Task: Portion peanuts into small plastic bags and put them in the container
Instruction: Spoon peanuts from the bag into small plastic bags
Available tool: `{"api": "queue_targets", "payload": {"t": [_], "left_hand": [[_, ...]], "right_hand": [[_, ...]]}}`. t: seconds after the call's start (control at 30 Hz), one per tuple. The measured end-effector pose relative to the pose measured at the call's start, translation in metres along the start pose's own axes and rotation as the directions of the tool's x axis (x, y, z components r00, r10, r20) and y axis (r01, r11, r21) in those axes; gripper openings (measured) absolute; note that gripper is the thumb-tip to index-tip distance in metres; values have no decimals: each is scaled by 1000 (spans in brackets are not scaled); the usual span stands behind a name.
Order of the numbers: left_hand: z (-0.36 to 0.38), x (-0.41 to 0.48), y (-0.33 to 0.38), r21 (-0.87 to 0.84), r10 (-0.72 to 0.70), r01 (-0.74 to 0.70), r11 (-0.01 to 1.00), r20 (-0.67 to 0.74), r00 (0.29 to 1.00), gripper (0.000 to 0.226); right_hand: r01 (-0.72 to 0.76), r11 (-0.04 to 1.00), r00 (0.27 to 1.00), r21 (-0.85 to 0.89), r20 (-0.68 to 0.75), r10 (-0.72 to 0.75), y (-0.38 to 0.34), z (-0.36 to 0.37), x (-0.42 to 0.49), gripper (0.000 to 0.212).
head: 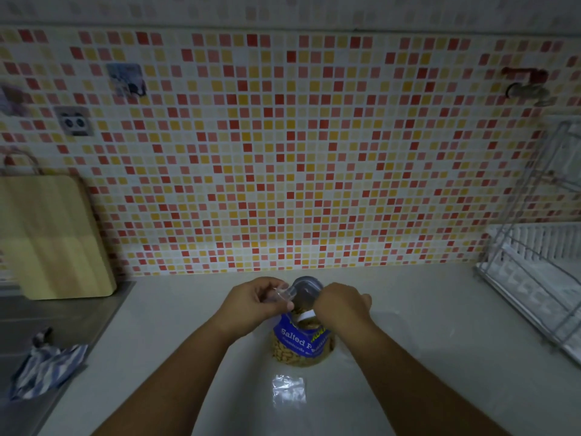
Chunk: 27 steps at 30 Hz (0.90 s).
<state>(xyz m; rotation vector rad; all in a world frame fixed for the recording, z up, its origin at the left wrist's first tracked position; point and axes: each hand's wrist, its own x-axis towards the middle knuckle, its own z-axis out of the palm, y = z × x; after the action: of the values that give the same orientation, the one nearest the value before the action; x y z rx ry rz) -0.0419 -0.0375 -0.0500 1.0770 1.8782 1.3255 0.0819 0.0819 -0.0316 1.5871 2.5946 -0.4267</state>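
Left hand (251,298) is pinching a small clear bag (281,295), right hand (341,305) is gripping a white piece (306,316) at the mouth of the peanut bag (298,341), which is standing on the counter (424,309) at 6 o'clock of the lidded container (306,286).

Far wall (283,152): mosaic of small squares in red, pink, orange, yellow and cream on white grout, no regular order.
Peanut packet (295,338): blue, white lettering, one yellow patch; lower part clear, showing tan peanuts (301,357).
Scoop (306,316): white.
Small plastic bag (288,388), near: colourless, clear.
Container (306,287), far of the packet: grey.
Counter (188,341): plain off-white.
Cutting board (53,237), left: pale wood in lighter and darker bands.
Cloth (47,369), near left: blue and white stripes.
Dish rack (534,272), right: white.
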Motion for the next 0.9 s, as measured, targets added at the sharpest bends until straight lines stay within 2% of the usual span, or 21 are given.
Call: {"api": "queue_targets", "payload": {"t": [0.17,0.27,0.37,0.47,0.5,0.57,0.67,0.8,0.9], "left_hand": [[-3,0,3,-49,-9,9,999,4,1000,26],[-7,2,8,-50,6,-8,999,-45,999,29],[-11,4,13,71,38,-34,997,-60,997,37],[-11,7,18,269,77,-74,960,0,997,48],[-11,8,19,308,84,-88,947,26,996,51],[-8,10,22,364,97,-115,924,67,993,54],[-4,12,26,469,108,-145,871,105,989,51],[-1,16,30,538,110,-162,828,127,986,49],[3,18,32,551,97,-158,819,138,986,51]], "right_hand": [[-100,977,995,191,13,99,17,-4,8,22],[-132,967,991,217,35,128,24,-5,18,17],[-75,981,996,177,55,67,37,-6,23,22],[-26,974,998,225,54,14,50,-10,20,30],[-35,979,997,203,73,21,52,-14,20,30],[-80,996,983,50,172,70,51,-25,25,28],[-59,991,971,-118,226,85,46,-44,27,34],[-84,980,951,-179,280,133,46,-55,30,37],[-50,975,944,-216,309,117,43,-62,26,38]]}}
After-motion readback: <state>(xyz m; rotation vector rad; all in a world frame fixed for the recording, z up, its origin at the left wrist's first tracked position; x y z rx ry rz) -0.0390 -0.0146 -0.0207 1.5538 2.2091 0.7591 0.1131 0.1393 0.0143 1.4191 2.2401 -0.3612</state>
